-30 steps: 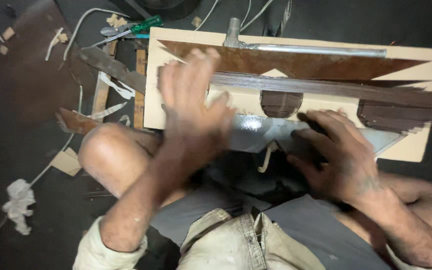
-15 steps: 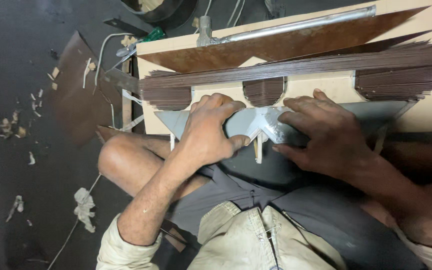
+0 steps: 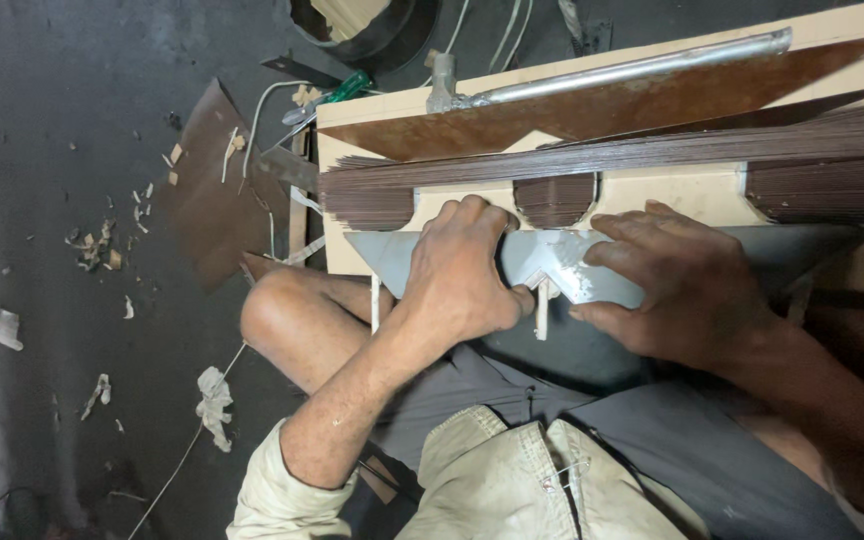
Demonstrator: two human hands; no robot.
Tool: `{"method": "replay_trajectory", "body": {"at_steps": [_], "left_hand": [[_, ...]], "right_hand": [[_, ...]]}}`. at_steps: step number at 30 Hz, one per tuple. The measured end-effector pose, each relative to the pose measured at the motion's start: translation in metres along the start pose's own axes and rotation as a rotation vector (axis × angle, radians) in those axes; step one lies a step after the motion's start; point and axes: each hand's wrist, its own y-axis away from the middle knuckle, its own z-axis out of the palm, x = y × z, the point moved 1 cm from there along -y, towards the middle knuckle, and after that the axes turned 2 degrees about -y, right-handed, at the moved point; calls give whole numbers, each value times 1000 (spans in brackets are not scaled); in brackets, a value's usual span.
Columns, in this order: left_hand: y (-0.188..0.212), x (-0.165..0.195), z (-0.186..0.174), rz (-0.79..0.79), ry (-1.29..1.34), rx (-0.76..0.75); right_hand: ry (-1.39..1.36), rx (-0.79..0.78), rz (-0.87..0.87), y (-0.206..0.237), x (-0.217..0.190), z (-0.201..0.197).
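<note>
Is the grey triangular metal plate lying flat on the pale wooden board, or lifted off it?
Flat, apparently: the grey triangular metal plate lies against the pale wooden board, left hand and right hand pressing it.

We see a pale wooden board [image 3: 652,190] carrying a rusty metal sheet [image 3: 602,105], a bundle of thin dark rods [image 3: 652,150], a steel pipe [image 3: 632,70] and a grey metal plate [image 3: 552,255]; scraps litter the dark floor [image 3: 52,150].

Both hands press on the grey metal template [image 3: 562,262], the left hand [image 3: 462,275] and right hand [image 3: 687,285] leaving only a narrow gap between them. Just beyond, the stacked dark strips [image 3: 652,150], rusty sheet [image 3: 592,105] and metal pipe [image 3: 632,68] block the far side. Left of the board [image 3: 697,190], the dark floor [image 3: 62,130] lies open, scattered with scraps.
</note>
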Motion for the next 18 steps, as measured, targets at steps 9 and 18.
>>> {"method": "replay_trajectory", "body": {"at_steps": [9, 18], "left_hand": [[10, -5, 8, 309, -175, 57], [51, -14, -1, 631, -164, 533]], "right_hand": [[19, 60, -71, 2, -8, -8], [126, 209, -345, 35, -3, -42]]}}
